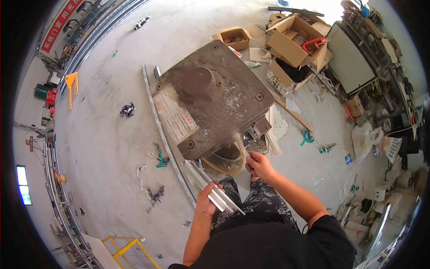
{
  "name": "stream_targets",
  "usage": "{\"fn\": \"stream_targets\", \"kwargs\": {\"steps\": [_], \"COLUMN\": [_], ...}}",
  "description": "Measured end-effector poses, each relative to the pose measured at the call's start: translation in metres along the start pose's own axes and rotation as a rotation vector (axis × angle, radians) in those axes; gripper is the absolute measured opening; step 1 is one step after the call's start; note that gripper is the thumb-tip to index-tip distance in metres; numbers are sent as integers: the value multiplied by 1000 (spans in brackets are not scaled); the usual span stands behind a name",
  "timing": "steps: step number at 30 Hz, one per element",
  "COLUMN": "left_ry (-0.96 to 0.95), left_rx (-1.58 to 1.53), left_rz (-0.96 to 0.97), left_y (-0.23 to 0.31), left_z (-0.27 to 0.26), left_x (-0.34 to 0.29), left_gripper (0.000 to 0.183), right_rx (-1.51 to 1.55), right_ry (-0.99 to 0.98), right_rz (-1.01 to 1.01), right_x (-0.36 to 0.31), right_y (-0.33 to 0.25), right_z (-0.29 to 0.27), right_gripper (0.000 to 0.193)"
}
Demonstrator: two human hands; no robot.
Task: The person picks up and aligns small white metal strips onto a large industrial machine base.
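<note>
My left hand (206, 200) is wrapped round a silvery metal profile (219, 197), whose far end runs under the near left corner of a brown machine (237, 76). A round raised cap (197, 81) and a worn label (177, 121) are on the machine's top. At its near right side my right hand (260, 166) is closed, fingers pressed together beside a loop of yellowish hose (241, 157). What these fingers hold, if anything, cannot be made out. A small metal block (254, 132) sits on the machine's edge just beyond that hand. The machine hides what lies beneath it.
A long metal strip (156, 121) runs along the machine's left side. Cardboard boxes (291, 45) stand beyond it on the right. Green scraps (307, 138) and dark scraps (156, 196) litter the floor. A yellow frame (130, 246) stands at the lower left; cluttered shelving (394, 98) lines the right.
</note>
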State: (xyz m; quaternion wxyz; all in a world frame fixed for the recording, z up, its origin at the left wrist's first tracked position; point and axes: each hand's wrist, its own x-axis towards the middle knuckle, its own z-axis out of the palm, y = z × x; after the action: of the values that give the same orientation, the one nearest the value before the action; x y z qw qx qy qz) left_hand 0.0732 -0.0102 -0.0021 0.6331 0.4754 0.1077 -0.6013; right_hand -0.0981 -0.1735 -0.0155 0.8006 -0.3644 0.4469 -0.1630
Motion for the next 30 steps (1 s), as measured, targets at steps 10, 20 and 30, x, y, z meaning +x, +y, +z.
{"fn": "stream_targets", "kwargs": {"steps": [10, 20, 30], "left_ry": [12, 7, -13], "left_rx": [-64, -50, -23], "left_rz": [-49, -20, -15], "left_y": [23, -9, -54], "left_z": [-1, 6, 26], "left_x": [4, -8, -26], "left_gripper": [30, 30, 31], "right_rx": [5, 33, 0], "right_ry": [31, -3, -5], "right_rz": [6, 42, -36], "right_x": [-2, 1, 8], "right_y": [2, 2, 13], "right_z": [3, -1, -1], "right_gripper": [15, 13, 15]}}
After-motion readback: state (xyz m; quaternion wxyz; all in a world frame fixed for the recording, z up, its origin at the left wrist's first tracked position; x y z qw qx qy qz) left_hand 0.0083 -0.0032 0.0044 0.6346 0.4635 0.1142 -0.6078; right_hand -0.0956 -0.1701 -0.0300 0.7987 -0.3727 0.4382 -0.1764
